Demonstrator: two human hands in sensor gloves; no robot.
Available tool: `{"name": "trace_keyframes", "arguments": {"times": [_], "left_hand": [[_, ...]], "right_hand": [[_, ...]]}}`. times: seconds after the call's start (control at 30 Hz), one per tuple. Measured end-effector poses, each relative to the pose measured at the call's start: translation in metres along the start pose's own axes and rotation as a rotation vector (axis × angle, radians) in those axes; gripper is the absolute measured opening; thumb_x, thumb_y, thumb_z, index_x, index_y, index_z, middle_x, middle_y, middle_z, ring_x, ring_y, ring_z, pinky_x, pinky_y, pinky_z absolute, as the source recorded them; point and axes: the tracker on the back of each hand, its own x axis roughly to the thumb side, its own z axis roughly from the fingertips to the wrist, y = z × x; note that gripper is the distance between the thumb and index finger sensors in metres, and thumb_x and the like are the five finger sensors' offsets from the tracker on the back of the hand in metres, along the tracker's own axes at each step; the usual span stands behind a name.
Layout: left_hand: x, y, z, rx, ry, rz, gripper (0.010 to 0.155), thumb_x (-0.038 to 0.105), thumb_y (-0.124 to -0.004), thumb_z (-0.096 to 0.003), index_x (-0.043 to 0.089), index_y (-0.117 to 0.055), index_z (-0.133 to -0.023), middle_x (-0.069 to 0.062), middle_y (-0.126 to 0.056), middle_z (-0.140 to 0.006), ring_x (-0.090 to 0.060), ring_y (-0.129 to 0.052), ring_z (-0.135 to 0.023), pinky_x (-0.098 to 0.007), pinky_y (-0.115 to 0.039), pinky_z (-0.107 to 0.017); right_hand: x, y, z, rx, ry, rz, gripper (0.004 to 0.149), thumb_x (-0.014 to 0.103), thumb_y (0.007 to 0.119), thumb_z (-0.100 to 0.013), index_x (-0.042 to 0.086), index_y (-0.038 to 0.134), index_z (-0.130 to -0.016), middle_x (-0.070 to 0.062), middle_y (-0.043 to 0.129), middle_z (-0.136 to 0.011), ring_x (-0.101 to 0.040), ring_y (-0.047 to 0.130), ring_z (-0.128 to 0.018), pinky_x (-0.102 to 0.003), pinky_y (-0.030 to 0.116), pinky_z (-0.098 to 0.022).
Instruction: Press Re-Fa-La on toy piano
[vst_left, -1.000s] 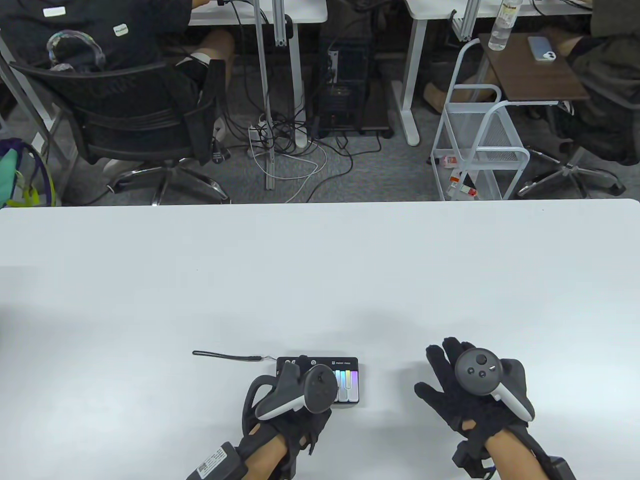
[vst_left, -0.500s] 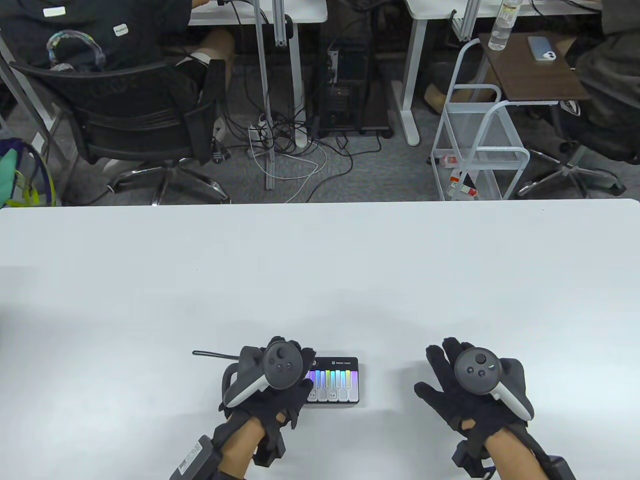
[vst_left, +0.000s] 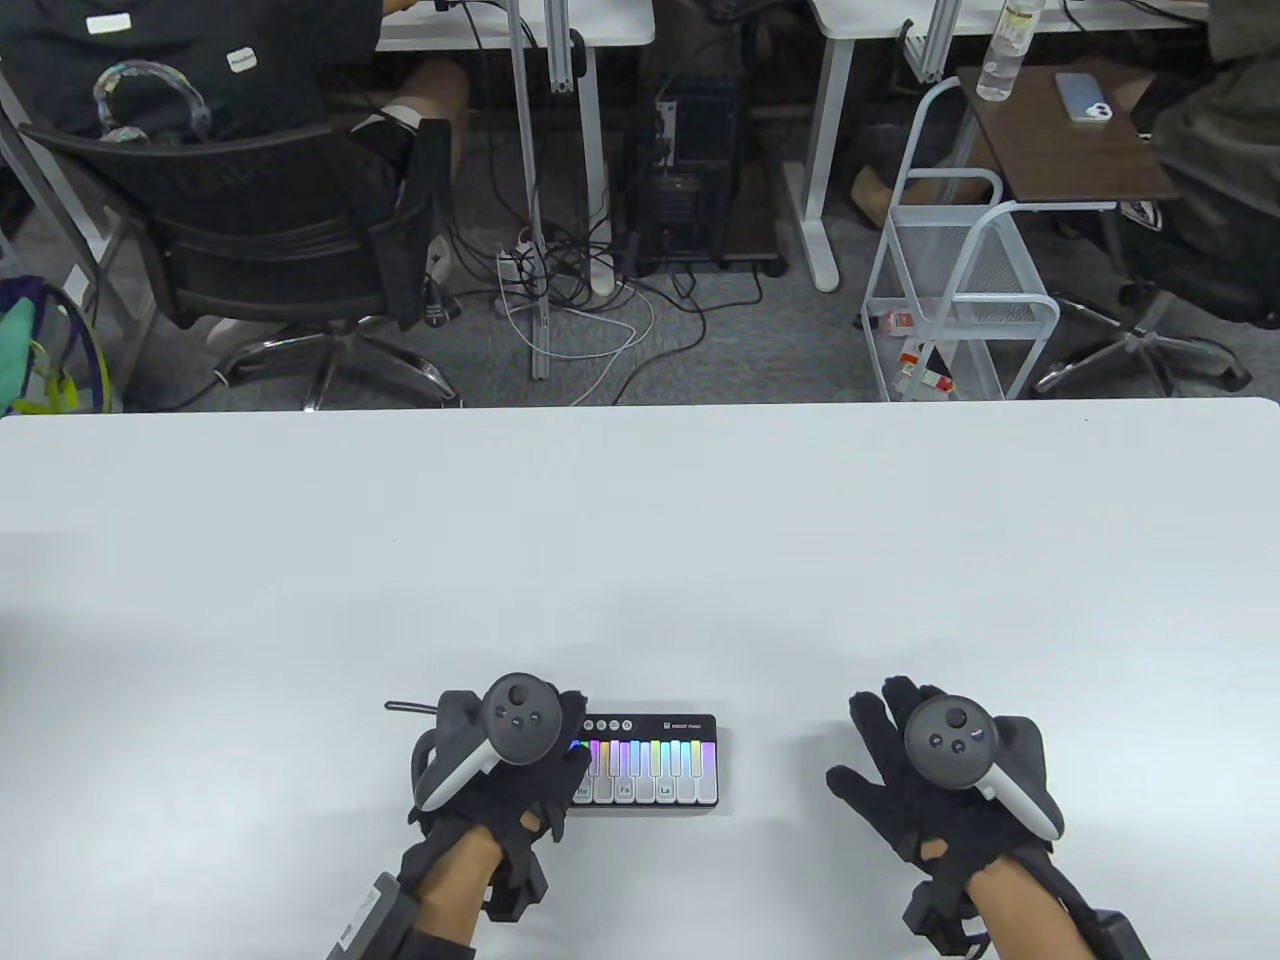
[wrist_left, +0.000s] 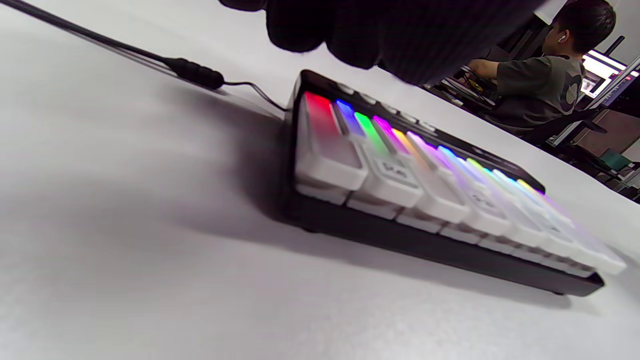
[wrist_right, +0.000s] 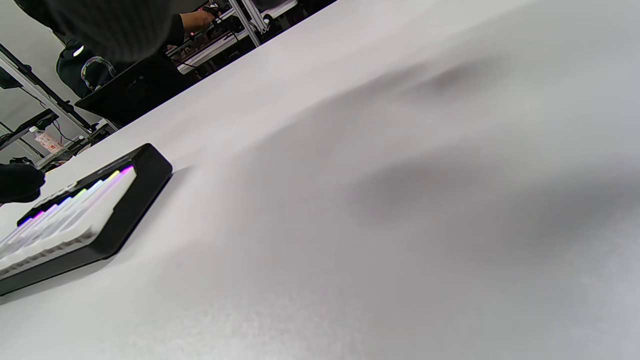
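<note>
The toy piano (vst_left: 655, 765) is a small black box with white keys lit in rainbow colours; small labels Re, Fa and La sit on three keys. It lies near the table's front edge. My left hand (vst_left: 560, 748) covers the piano's left end. In the left wrist view its fingertips (wrist_left: 345, 30) hang just above the leftmost keys of the piano (wrist_left: 425, 200) without touching them. My right hand (vst_left: 885, 745) rests flat on the table to the right of the piano, fingers spread, holding nothing. The piano's right end also shows in the right wrist view (wrist_right: 110, 210).
The piano's black wrist strap (vst_left: 410, 708) trails left on the white table (vst_left: 640, 560). Beyond the far edge are an office chair (vst_left: 270, 240), a white wire cart (vst_left: 960, 300) and desks with seated people.
My left hand has moved left along the piano from its middle to its left end, uncovering most of the keys. The right hand has not moved.
</note>
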Motion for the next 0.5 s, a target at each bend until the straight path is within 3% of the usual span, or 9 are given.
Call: {"name": "trace_keyframes", "arguments": {"times": [0.5], "left_hand": [[-0.0016, -0.0050, -0.0007, -0.017, 0.027, -0.032, 0.058, 0.044, -0.071, -0.0501, 0.025, -0.057, -0.103, -0.006, -0.049, -0.112, -0.040, -0.038, -0.108, -0.061, -0.039, -0.075]], "right_hand": [[0.0003, 0.0007, 0.0000, 0.004, 0.001, 0.004, 0.081, 0.057, 0.069, -0.042, 0.022, 0.034, -0.106, -0.012, 0.011, -0.113, -0.048, 0.006, -0.104, -0.071, 0.017, -0.070]]}}
